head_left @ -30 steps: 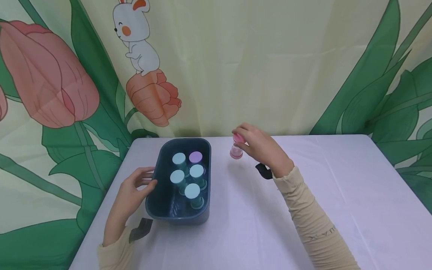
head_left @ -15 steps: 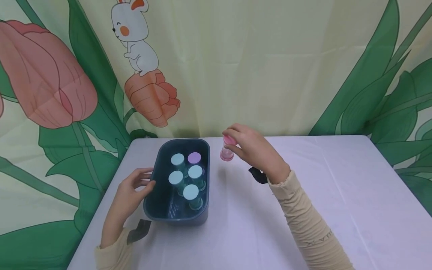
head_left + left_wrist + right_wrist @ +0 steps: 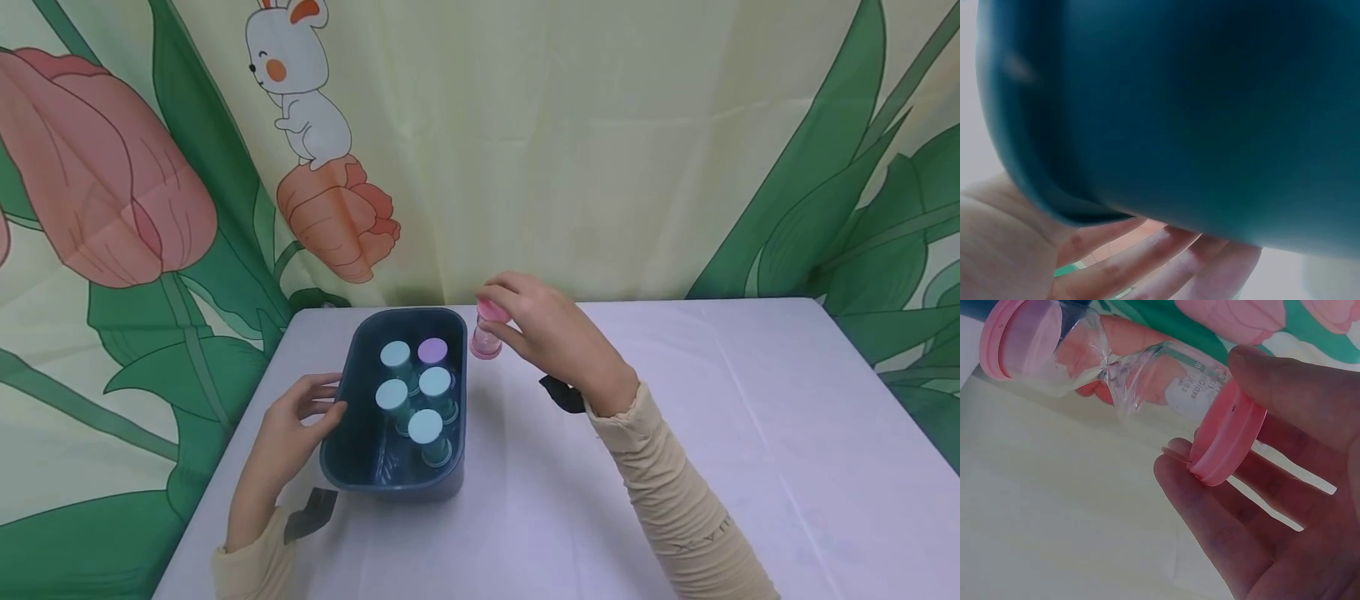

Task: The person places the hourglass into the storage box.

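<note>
My right hand [image 3: 551,337] pinches a pink-capped hourglass [image 3: 487,329] by its upper cap, thumb and fingertips around the rim. In the right wrist view, the clear glass [image 3: 1147,387] with its narrow waist points away from the palm. The hourglass is held above the table, just beyond the right rim of a dark blue bin [image 3: 459,400]. My left hand [image 3: 296,425] rests against the bin's left side, thumb at the rim. The left wrist view shows fairly straight fingers [image 3: 1166,256] along its outer wall [image 3: 1210,156].
Inside the bin stand several hourglasses with pale blue caps [image 3: 426,426] and one with a purple cap [image 3: 432,351]. A white cloth covers the table [image 3: 675,433]. Behind it hangs a curtain [image 3: 570,150] printed with tulips and a rabbit.
My right hand has carried the pink hourglass leftward, up to the bin's right side. The left hand keeps its place at the bin.
</note>
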The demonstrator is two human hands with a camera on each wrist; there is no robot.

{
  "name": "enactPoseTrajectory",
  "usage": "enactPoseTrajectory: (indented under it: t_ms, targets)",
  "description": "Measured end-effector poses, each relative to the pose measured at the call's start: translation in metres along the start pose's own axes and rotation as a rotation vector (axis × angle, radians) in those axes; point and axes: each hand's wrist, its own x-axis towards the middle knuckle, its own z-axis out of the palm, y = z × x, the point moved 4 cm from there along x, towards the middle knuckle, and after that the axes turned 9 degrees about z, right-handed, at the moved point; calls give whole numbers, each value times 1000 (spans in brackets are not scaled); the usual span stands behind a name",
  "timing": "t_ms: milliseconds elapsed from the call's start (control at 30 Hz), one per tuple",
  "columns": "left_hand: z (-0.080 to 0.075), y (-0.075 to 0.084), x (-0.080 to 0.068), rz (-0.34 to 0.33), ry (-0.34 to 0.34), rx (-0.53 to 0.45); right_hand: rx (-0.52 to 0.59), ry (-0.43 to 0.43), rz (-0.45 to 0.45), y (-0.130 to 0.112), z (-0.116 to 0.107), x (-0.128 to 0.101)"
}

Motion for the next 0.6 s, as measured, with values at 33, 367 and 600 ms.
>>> enactPoseTrajectory:
  t_ms: [33, 367, 600]
  targets:
    - [0, 0, 0, 0, 0, 1, 1, 1, -4, -2, 0, 0]
    - [0, 1, 0, 18, 6, 8, -2, 15, -44, -21, -3, 4]
    - [0, 2, -1, 22, 6, 14, 12, 37, -107, -36, -1, 5]
